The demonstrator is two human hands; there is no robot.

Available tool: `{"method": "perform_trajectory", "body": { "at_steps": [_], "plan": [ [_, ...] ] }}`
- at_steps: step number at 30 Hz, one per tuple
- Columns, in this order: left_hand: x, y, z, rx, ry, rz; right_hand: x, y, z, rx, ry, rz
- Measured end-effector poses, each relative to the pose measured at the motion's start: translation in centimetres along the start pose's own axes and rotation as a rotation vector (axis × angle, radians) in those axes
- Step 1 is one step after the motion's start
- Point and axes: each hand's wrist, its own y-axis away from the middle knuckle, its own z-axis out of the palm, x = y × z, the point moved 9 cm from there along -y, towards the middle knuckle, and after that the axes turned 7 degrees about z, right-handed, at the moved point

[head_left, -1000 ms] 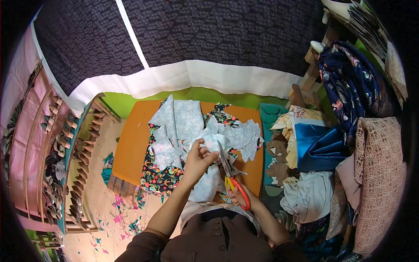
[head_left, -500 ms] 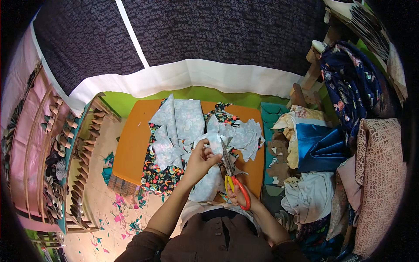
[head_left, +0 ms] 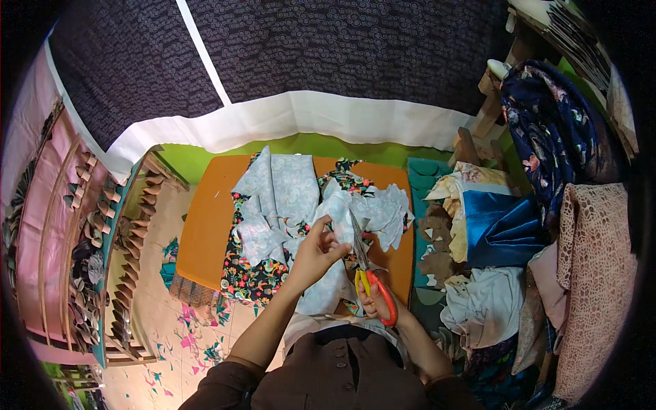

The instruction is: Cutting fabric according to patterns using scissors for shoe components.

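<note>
My right hand grips a pair of scissors with red and yellow handles. The long blades point away from me and lie along the right edge of a pale fabric piece. My left hand pinches that piece at its left and lower side, just left of the blades. Under both hands lie more pale pieces and a black floral fabric, whose pale reverse side shows in several folds. A pile of cut pale pieces rests to the right of the blades.
The fabric lies on an orange-brown table. At right are a folded blue satin cloth, a crumpled white cloth and a lace cloth. Racks of small pointed pieces stand at left. Coloured scraps litter the floor.
The scissors have shifted slightly toward me and right, and their blades look closer together. The pale piece in my left hand has turned a little, while that hand barely moves.
</note>
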Motion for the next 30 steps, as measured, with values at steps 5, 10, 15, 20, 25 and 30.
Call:
{"method": "perform_trajectory", "body": {
  "at_steps": [5, 10, 15, 20, 25, 30],
  "plan": [
    [-0.3, 0.1, -0.3, -0.018, -0.068, 0.001, 0.8, 0.0, -0.1, -0.003, -0.058, 0.051],
    [0.0, 0.3, -0.2, -0.021, -0.059, 0.006, 0.7, -0.1, -0.1, -0.042, -0.051, 0.024],
    [-0.5, 0.6, -0.4, -0.038, -0.119, 0.017, 1.4, -0.3, -0.3, -0.008, -0.087, 0.062],
    [-0.3, 0.8, -0.2, -0.047, -0.117, -0.007, 1.1, 0.2, -0.3, 0.016, -0.044, 0.051],
    [-0.4, 0.9, -0.2, -0.054, -0.089, -0.011, 0.6, 0.6, -0.3, 0.06, -0.073, 0.016],
    [0.2, 0.9, 0.0, -0.011, 0.05, 0.052, 0.8, 0.7, -0.2, 0.042, -0.055, 0.028]
  ]
}}
